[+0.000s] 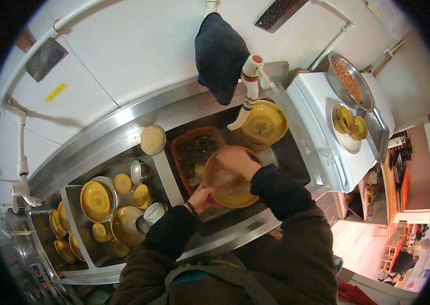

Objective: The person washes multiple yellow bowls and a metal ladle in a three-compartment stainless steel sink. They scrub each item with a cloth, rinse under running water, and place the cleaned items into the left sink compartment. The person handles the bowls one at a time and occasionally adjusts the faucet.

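My left hand (202, 197), with a dark bracelet at the wrist, grips the near left rim of a round yellow-brown plate (237, 196) over the right basin of a steel sink. Over the plate's upper inside is my right hand (236, 162), blurred; whether it holds anything cannot be seen. Left of the plate lies a reddish plastic basket (176, 145) with dark and green scraps inside. A stack of yellow plates (263, 122) stands behind, below a white plastic tap (251, 85).
Yellow plates (96, 201), bowls and metal cups fill the middle basin; more yellow dishes (62, 248) lie in the left one. A round tan pad (153, 140) sits on the divider's back end. At right, a white cabinet (314, 110) bears a steel bowl (367, 100) of brown beans or nuts.
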The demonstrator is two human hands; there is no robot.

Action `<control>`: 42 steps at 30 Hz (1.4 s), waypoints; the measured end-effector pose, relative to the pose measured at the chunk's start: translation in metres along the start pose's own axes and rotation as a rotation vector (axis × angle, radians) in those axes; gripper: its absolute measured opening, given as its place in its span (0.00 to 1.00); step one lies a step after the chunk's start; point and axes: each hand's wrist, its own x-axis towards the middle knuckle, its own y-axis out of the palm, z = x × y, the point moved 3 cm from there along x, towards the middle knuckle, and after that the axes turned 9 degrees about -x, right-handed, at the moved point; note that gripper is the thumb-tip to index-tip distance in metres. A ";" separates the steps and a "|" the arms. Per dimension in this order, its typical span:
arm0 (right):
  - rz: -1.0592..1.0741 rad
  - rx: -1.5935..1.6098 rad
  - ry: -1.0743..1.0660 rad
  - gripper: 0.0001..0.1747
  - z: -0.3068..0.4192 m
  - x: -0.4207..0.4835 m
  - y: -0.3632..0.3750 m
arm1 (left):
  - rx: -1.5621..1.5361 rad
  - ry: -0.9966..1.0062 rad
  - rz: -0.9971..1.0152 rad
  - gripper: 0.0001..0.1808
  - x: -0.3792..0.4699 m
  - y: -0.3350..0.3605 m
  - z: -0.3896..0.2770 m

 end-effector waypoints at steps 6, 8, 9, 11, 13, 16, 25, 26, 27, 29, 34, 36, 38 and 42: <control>0.056 0.195 0.411 0.14 -0.027 -0.048 0.024 | -0.001 0.184 -0.134 0.28 0.002 0.012 -0.015; 0.218 0.347 0.450 0.16 -0.019 -0.058 0.030 | -0.028 0.219 -0.182 0.29 0.003 0.019 -0.016; 0.206 0.415 0.449 0.17 -0.013 -0.060 0.029 | -0.037 0.225 -0.192 0.30 0.004 0.023 -0.017; 0.126 0.565 0.418 0.20 0.004 -0.066 0.025 | -0.066 0.252 -0.175 0.31 0.006 0.030 -0.019; -0.166 0.677 0.385 0.21 0.025 -0.060 0.019 | -0.111 0.289 -0.117 0.34 0.009 0.036 -0.020; -0.364 0.447 0.287 0.21 0.048 -0.064 0.012 | -0.171 0.299 -0.099 0.32 0.017 0.039 -0.026; -0.351 -0.080 0.053 0.17 -0.035 -0.098 -0.015 | -0.112 0.396 -0.179 0.27 0.013 0.035 -0.054; -0.396 -0.158 0.060 0.16 -0.051 -0.099 -0.016 | -0.101 0.389 -0.191 0.28 0.012 0.036 -0.057; -0.451 -0.037 0.168 0.17 -0.068 -0.099 -0.013 | -0.109 0.374 -0.182 0.28 0.012 0.036 -0.059; -0.596 0.206 0.358 0.19 -0.097 -0.098 0.001 | -0.127 0.362 -0.177 0.29 0.011 0.036 -0.064; -0.749 0.593 1.344 0.22 -0.162 -0.103 0.082 | -0.130 0.407 -0.122 0.32 0.008 0.037 -0.073; -0.499 1.027 1.520 0.21 -0.174 -0.091 0.114 | -0.101 0.442 -0.134 0.32 0.008 0.039 -0.076; -0.507 1.425 1.473 0.20 -0.175 -0.077 0.125 | -0.085 0.483 -0.170 0.30 0.007 0.041 -0.078; -0.699 1.555 1.367 0.18 -0.159 -0.070 0.104 | -0.051 0.513 -0.165 0.30 0.005 0.050 -0.086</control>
